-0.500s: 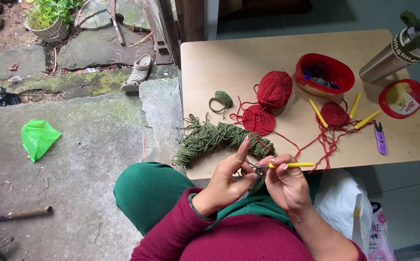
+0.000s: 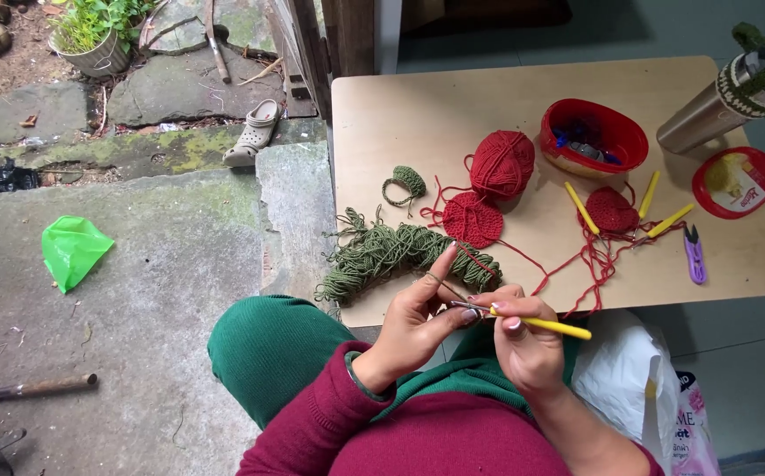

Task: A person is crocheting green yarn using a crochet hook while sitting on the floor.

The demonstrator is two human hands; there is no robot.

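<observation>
Hook work at the near edge of the surface (image 2: pixel 453 97). Right hand (image 2: pixel 523 339) pinches the yellow-handled crochet hook (image 2: pixel 537 323) between thumb and fingers, metal tip aimed left into the left hand (image 2: pixel 418 322). Left grip closes thumb and lower fingers on a small piece at the hook tip, too small to make out; index finger is raised, probably to tension the strand. Green yarn skein (image 2: pixel 391 251) lies just beyond the hands, so feed looks short. Red yarn ball (image 2: pixel 501 163) and flat red crocheted disc (image 2: pixel 472 219) sit mid-surface, red strands trailing toward the near edge. Spare yellow hooks (image 2: pixel 581 207), purple snips (image 2: pixel 694 256) and red bowl (image 2: pixel 607 159) are parked right, within reach.
</observation>
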